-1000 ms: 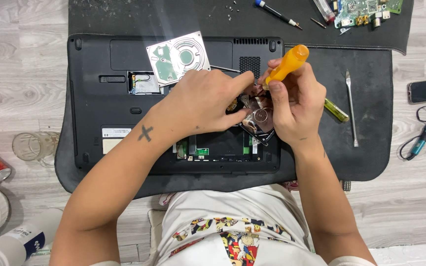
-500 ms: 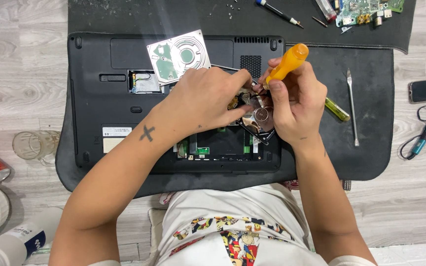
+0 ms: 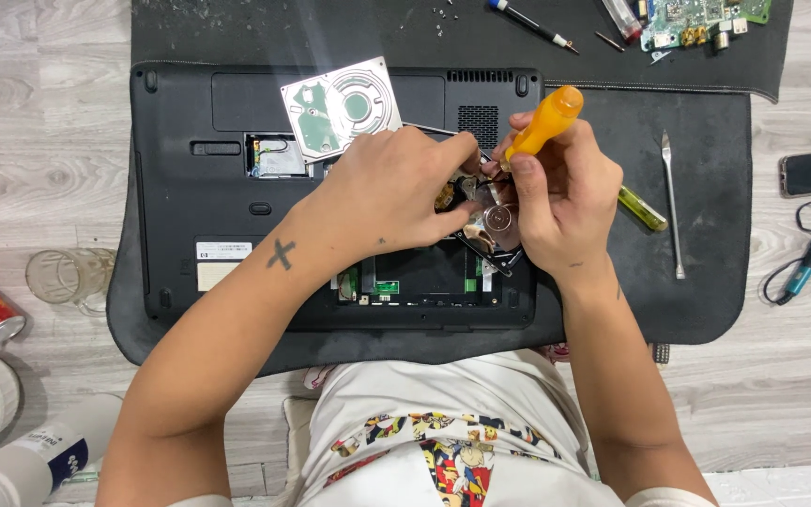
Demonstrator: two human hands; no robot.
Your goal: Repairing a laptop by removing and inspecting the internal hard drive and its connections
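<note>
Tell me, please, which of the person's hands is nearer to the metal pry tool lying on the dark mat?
Right. The right hand, gripping the orange-handled screwdriver, is just left of the pry tool; the left hand lies farther left, over the laptop.

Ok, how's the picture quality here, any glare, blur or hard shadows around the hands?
Head view: lighting is even and soft, with only faint shadows under the left hand and right hand. Some glare shows on the shiny disk of the open hard drive between them. The orange screwdriver and the laptop look sharp, no obvious motion blur.
</note>
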